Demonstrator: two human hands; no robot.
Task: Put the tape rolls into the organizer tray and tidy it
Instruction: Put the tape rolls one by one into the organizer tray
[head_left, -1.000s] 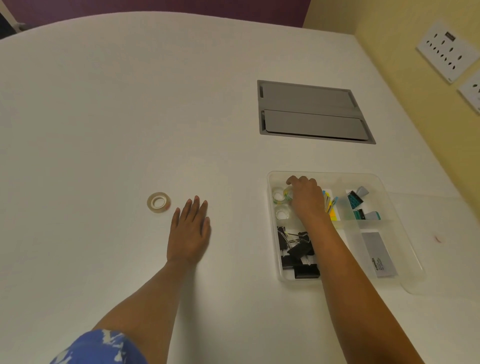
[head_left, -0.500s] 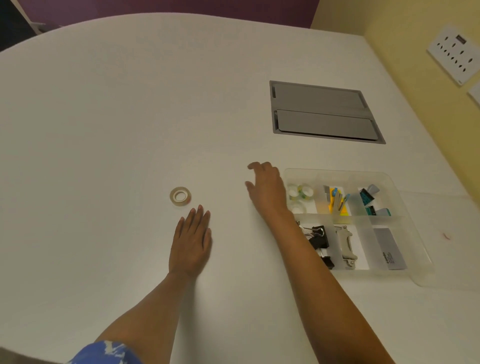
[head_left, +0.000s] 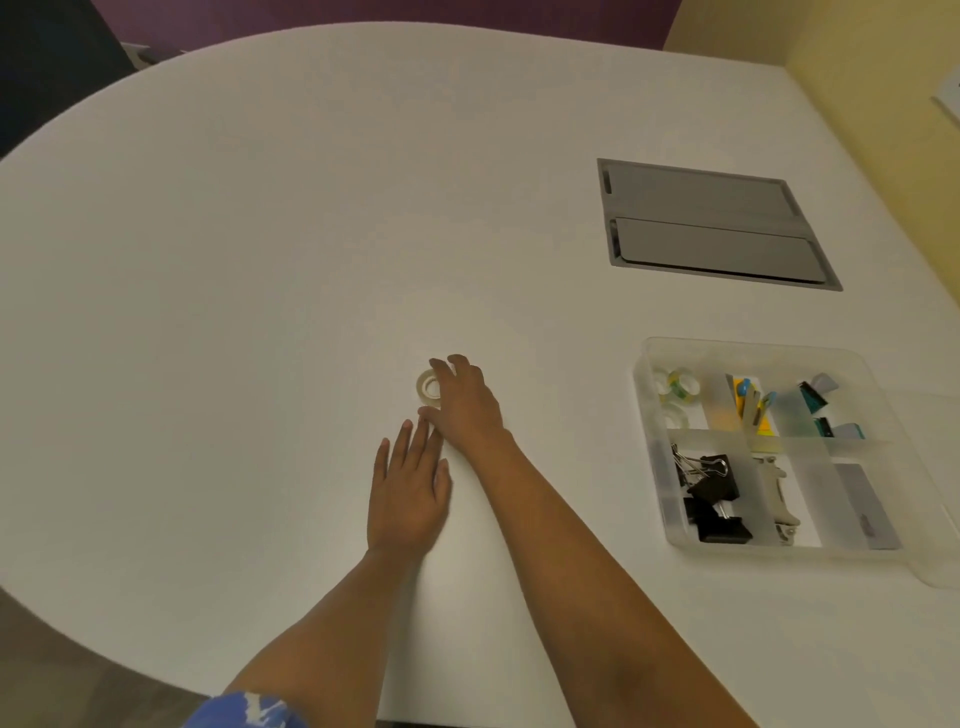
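A small pale tape roll (head_left: 427, 387) lies flat on the white table. My right hand (head_left: 462, 402) reaches over it from the right, fingers spread, fingertips and thumb at its edge; no grip shows. My left hand (head_left: 410, 488) lies flat and open on the table just below. The clear organizer tray (head_left: 644, 364) stands at the right. Several tape rolls (head_left: 675, 387) sit in its far left compartment.
The tray also holds black binder clips (head_left: 709, 488), a staple remover (head_left: 776, 493), coloured clips and a grey card. A grey cable hatch (head_left: 711, 228) is set into the table behind the tray. The table's curved edge runs along the left and front.
My right hand left the tray's tape compartment and swept left across the table to the loose tape roll. The left hand stayed flat. The view shifted left.
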